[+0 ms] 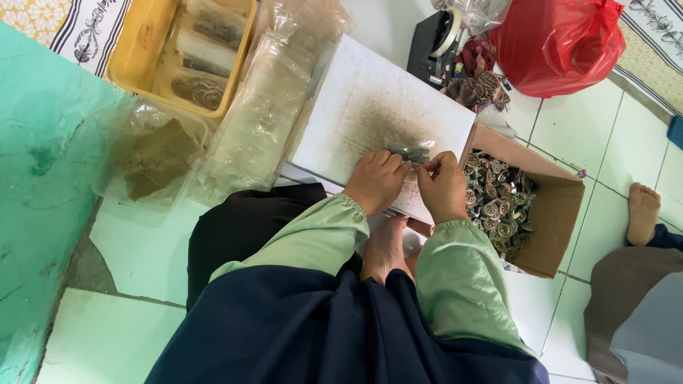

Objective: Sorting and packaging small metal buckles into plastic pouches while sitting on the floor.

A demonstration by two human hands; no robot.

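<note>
My left hand (376, 180) and my right hand (442, 186) meet over a white board (370, 107) that lies on the floor in front of me. Between their fingertips they pinch a small clear plastic packet (409, 152) with dark pieces inside. Both hands are closed on the packet's near edge. A brown cardboard box (551, 206) full of small round metallic pieces (498, 203) stands just right of my right hand. My green sleeves and dark clothing fill the lower part of the view.
A stack of clear plastic bags (260, 114) lies left of the board, beside a yellow tray (135, 50) and a clear tub of brown material (153, 156). A tape dispenser (435, 39) and red plastic bag (558, 43) sit at the back. Another person's foot (642, 210) rests at the right.
</note>
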